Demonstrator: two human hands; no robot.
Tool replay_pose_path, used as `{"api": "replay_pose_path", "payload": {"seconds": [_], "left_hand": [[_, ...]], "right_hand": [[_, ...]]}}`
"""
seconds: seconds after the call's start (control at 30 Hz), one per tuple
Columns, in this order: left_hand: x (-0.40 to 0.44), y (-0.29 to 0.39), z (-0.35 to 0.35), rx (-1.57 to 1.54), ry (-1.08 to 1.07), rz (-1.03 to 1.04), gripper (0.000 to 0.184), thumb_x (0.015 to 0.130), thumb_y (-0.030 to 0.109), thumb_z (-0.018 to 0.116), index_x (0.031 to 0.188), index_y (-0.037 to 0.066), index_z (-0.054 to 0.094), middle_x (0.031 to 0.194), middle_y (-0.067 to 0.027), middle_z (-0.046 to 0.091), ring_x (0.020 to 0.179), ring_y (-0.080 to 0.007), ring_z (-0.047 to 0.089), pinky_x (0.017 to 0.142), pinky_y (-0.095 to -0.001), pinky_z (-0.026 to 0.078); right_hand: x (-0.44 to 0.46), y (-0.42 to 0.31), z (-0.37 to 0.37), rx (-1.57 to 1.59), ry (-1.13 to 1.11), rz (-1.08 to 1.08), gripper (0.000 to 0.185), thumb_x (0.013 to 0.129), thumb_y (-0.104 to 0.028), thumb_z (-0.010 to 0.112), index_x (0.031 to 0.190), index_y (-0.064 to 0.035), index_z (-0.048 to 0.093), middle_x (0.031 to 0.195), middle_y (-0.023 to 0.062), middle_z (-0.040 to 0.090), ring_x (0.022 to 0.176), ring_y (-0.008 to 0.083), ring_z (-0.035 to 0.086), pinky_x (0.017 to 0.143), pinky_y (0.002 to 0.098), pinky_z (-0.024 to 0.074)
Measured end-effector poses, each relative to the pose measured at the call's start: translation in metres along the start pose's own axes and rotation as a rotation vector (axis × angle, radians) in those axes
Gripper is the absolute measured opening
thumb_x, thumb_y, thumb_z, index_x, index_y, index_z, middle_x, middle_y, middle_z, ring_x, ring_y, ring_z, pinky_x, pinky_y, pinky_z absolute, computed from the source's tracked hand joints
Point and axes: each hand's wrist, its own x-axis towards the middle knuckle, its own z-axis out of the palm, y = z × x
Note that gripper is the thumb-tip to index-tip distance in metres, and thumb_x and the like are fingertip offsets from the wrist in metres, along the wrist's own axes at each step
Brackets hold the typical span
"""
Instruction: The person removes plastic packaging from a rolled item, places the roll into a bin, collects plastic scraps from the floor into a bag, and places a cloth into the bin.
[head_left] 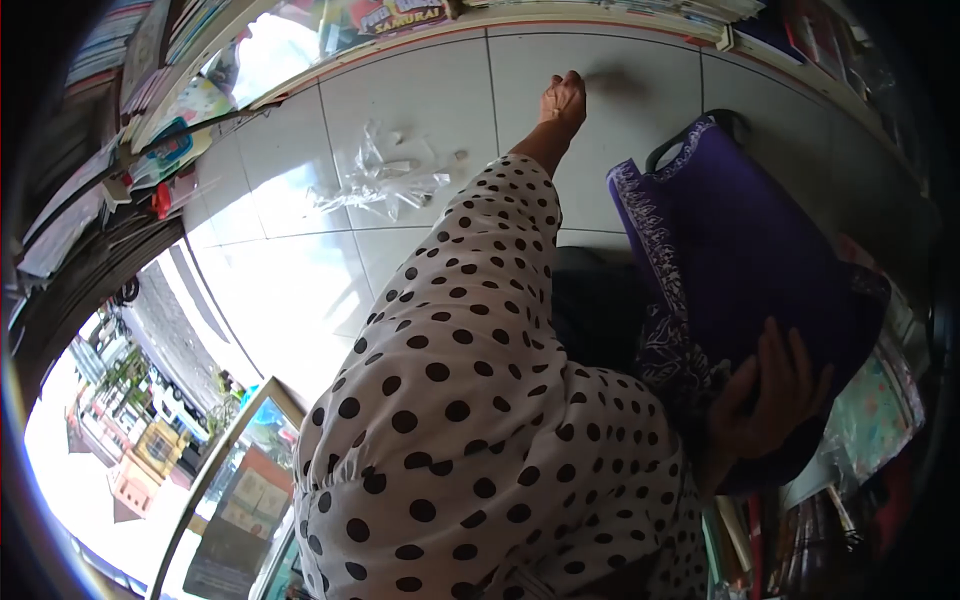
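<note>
We are looking first down on dotted clothing (pixel 440 470), its long sleeve filling the middle. Left hand (pixel 564 103) is hanging out over the tiles (pixel 440 90), its fingers curling narrow; whether they are holding anything, we cannot tell. Right hand (pixel 768 395) is resting on purple cloth (pixel 760 240), its fingers lying a little apart, gripping nothing that we are seeing.

Progress: we are making out no finished step. Clear plastic (pixel 395 185) is lying loose and crumpled on the tiles, well left of the left hand, neither hand touching it; by our judgement, any handling of it is yet to be done.

Edges: a shelf (pixel 610 20) is bounding the reach just beyond the left hand; a glass case (pixel 285 398) is standing lower left. We are finding most moving room over the tiles around the plastic; purple cloth is crowding the right.
</note>
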Motion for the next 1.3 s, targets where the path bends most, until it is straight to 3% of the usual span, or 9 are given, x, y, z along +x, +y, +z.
{"api": "replay_pose_path", "payload": {"seconds": [0.2, 0.4, 0.57, 0.7, 0.83, 0.93, 1.03, 1.13, 1.3], "left_hand": [[-0.124, -0.188, -0.074, 0.25, 0.279, -0.144, 0.028, 0.074, 0.005, 0.051, 0.1, 0.008, 0.062, 0.107, -0.0047, 0.058, 0.097, -0.0294, 0.052, 0.084, -0.0367, 0.045], [-0.181, -0.21, -0.111, 0.246, 0.291, -0.449, 0.026, 0.076, 0.01, 0.054, 0.1, 0.006, 0.062, 0.111, -0.0037, 0.058, 0.099, -0.0297, 0.054, 0.086, -0.0379, 0.045], [-0.177, -0.223, -0.126, 0.094, 0.071, -0.824, 0.074, 0.072, 0.029, 0.063, 0.136, 0.011, 0.032, 0.126, -0.0153, 0.049, 0.109, -0.0337, 0.052, 0.091, -0.0432, 0.041], [-0.167, -0.179, -0.139, 0.213, 0.225, -0.641, 0.08, 0.072, 0.037, 0.066, 0.138, 0.016, 0.028, 0.138, -0.0093, 0.038, 0.116, -0.0352, 0.044, 0.096, -0.051, 0.03], [-0.134, -0.116, -0.112, 0.142, 0.322, -0.175, 0.071, 0.074, 0.04, 0.066, 0.133, 0.017, 0.035, 0.125, -0.008, 0.048, 0.112, -0.0325, 0.047, 0.093, -0.0477, 0.031], [-0.114, -0.027, -0.091, -0.222, 0.145, 0.258, 0.066, 0.076, 0.036, 0.067, 0.132, 0.014, 0.038, 0.12, -0.0075, 0.052, 0.101, -0.0229, 0.054, 0.092, -0.0446, 0.032], [-0.104, 0.074, -0.084, -0.554, 0.048, 0.667, 0.072, 0.076, 0.015, 0.072, 0.134, 0.002, 0.032, 0.13, -0.0181, 0.044, 0.098, -0.027, 0.056, 0.076, -0.0362, 0.047], [-0.111, 0.162, -0.103, -0.77, -0.217, 0.813, 0.069, 0.085, 0.013, 0.062, 0.139, 0.003, 0.021, 0.138, -0.0221, 0.033, 0.109, -0.0278, 0.05, 0.087, -0.0384, 0.044], [-0.153, 0.244, -0.147, -0.843, -0.553, 1.118, 0.058, 0.095, 0.027, 0.042, 0.141, 0.003, 0.017, 0.142, -0.0181, 0.026, 0.127, -0.0287, 0.033, 0.105, -0.038, 0.026]], "right_hand": [[-0.002, 0.008, 0.0, 0.017, 0.064, -0.059, 0.018, 0.09, -0.017, 0.047, 0.1, -0.0083, 0.06, 0.101, 0.0035, 0.066, 0.103, 0.024, 0.058, 0.103, 0.0486, 0.0274], [0.001, 0.007, 0.003, 0.024, 0.131, -0.084, 0.016, 0.09, -0.016, 0.049, 0.097, -0.009, 0.062, 0.099, 0.0017, 0.067, 0.099, 0.0219, 0.06, 0.1, 0.0479, 0.0314], [-0.003, 0.008, 0.006, 0.01, 0.161, -0.082, 0.016, 0.09, -0.014, 0.05, 0.097, -0.0089, 0.064, 0.099, 0.0002, 0.067, 0.098, 0.0202, 0.061, 0.099, 0.0476, 0.0326], [-0.004, 0.005, 0.007, 0.067, 0.18, -0.055, 0.015, 0.088, -0.014, 0.052, 0.096, -0.0097, 0.064, 0.098, 0.002, 0.067, 0.098, 0.0216, 0.06, 0.099, 0.048, 0.0325], [-0.009, 0.002, 0.006, 0.095, 0.211, 0.008, 0.016, 0.085, -0.014, 0.054, 0.096, -0.0092, 0.063, 0.1, 0.0047, 0.066, 0.1, 0.024, 0.059, 0.099, 0.0488, 0.0327], [-0.023, 0.006, -0.002, 0.1, 0.12, 0.075, 0.032, 0.081, -0.023, 0.06, 0.11, -0.0097, 0.058, 0.127, 0.008, 0.05, 0.118, 0.0244, 0.045, 0.103, 0.0524, 0.0261], [-0.044, 0.026, -0.032, -0.059, 0.244, 0.272, 0.065, 0.073, -0.028, 0.068, 0.13, -0.0122, 0.042, 0.141, 0.0097, 0.035, 0.126, 0.0278, 0.037, 0.103, 0.0543, 0.0245], [-0.081, 0.043, -0.089, -0.109, 0.657, 0.475, 0.064, 0.073, -0.023, 0.068, 0.13, -0.0115, 0.041, 0.14, 0.012, 0.035, 0.125, 0.0292, 0.037, 0.103, 0.0504, 0.0271], [-0.162, 0.037, -0.134, -0.364, 0.681, 0.777, 0.059, 0.074, -0.02, 0.066, 0.127, -0.0102, 0.044, 0.138, 0.0151, 0.036, 0.124, 0.0334, 0.037, 0.1, 0.0493, 0.0307]]}}
